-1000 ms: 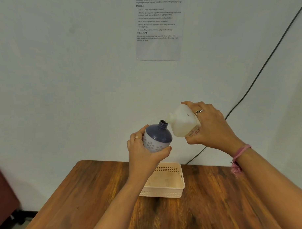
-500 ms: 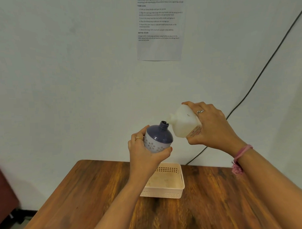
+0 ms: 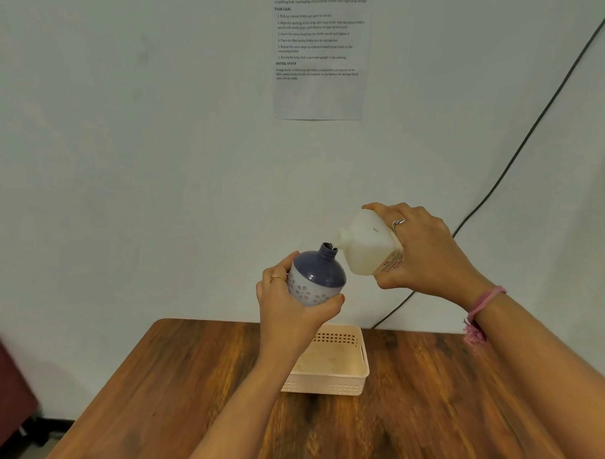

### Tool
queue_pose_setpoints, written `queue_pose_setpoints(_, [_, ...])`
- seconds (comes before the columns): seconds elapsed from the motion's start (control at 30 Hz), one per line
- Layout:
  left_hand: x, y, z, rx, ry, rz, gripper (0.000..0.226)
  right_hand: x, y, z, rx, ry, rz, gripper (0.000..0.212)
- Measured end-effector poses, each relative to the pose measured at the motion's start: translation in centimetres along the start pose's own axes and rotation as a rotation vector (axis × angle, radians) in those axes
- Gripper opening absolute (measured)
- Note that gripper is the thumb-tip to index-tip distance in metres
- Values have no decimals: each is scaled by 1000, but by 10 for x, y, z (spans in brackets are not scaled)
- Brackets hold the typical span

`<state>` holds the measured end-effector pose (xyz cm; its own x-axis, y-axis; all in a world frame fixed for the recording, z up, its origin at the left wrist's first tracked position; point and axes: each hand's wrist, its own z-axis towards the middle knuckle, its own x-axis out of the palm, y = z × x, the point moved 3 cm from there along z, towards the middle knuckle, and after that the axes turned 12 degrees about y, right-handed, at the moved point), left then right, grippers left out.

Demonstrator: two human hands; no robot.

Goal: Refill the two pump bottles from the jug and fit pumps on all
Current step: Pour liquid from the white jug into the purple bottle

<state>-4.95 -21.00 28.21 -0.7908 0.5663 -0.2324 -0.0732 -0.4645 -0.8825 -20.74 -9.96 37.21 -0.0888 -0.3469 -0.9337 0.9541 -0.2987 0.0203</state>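
Left hand (image 3: 290,308): raised above the basket, fingers and thumb curled round the lower body of the pump bottle, gripping it; gold ring on one finger.
Pump bottle (image 3: 318,278): round, blue-purple top, white lower band with a flower pattern; held in the air above the basket, tilted slightly to the right, neck open with no pump fitted.
Right hand (image 3: 428,252): up and right of the basket, fingers wrapped over the top of the jug and thumb beneath, holding it; ring on one finger, pink band at the wrist.
Jug (image 3: 368,244): white, translucent, tipped over to the left, spout just beside the pump bottle's open neck; contact unclear; red-printed label near the palm.
Basket (image 3: 362,356): pale cream, perforated walls, sitting on the wooden table (image 3: 162,388) near its far edge, directly below the left forearm.
Wall behind the basket: printed sheet (image 3: 319,53) pinned high above; dark cable (image 3: 518,149) running diagonally down toward the table's far edge.
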Motion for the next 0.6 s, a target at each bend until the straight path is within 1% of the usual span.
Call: queue_pose_setpoints(0.6, [0,2,1,-13,8,3,88,-2,1,2,-13,13,-34,99])
